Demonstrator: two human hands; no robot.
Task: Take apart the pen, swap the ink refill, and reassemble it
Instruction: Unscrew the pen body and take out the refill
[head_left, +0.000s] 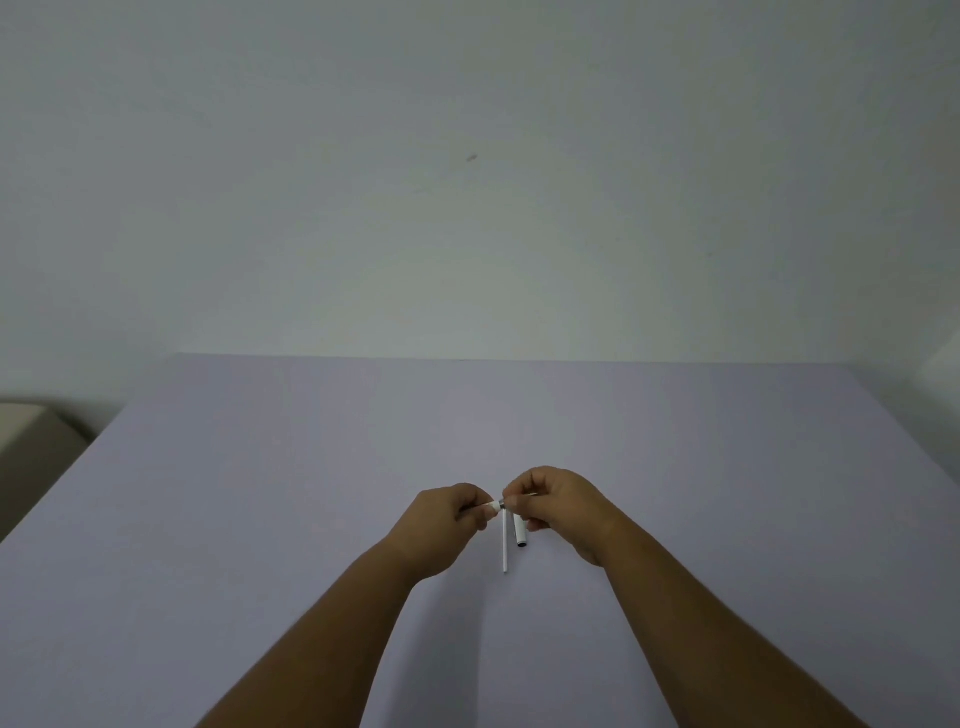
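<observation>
Both hands meet above the middle of the lilac table (260, 493). My left hand (447, 519) pinches the white pen barrel (492, 505), which lies level between the hands. My right hand (550, 506) grips the pen's other end, at a dark ring where the two parts join. Most of the pen is hidden by my fingers. Just below the hands, on the table, lie a thin white ink refill (505, 545) and a short white pen cap (519, 530) with a dark open end, side by side and pointing toward me.
The table's far edge runs along a plain pale wall (467, 182). A beige object (31, 441) stands beyond the table's left edge.
</observation>
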